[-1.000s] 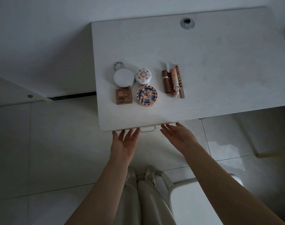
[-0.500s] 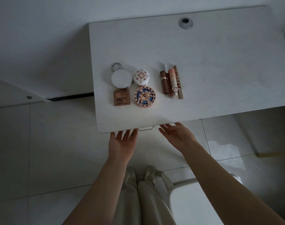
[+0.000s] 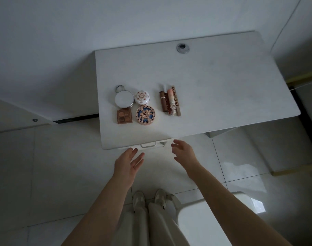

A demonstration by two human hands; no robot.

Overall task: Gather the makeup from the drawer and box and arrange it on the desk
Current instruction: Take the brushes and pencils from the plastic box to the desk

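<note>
Your makeup point(image 3: 145, 114) sits left of centre on the desk point(image 3: 222, 77): 3 round compacts point(image 3: 124, 99) and a square palette point(image 3: 124, 116) blocked together, lip tubes point(image 3: 170, 101) lined up beside them, seemingly sorted by shape. Below, near the drawer handle point(image 3: 148, 144), your left hand point(image 3: 129, 164) and right hand point(image 3: 182, 152) hover empty, fingers loose.

patterned round compacts point(image 3: 145, 115) and brown tubes point(image 3: 163, 102) lie on the white rectangular worktop point(image 3: 222, 86). the left hand point(image 3: 128, 166) and right hand point(image 3: 184, 154) hover off its edge.

Single head-worn view, looking steeply down from standing height: worktop point(image 3: 222, 82) upper centre, floor point(image 3: 45, 166) below, wide-angle.
</note>
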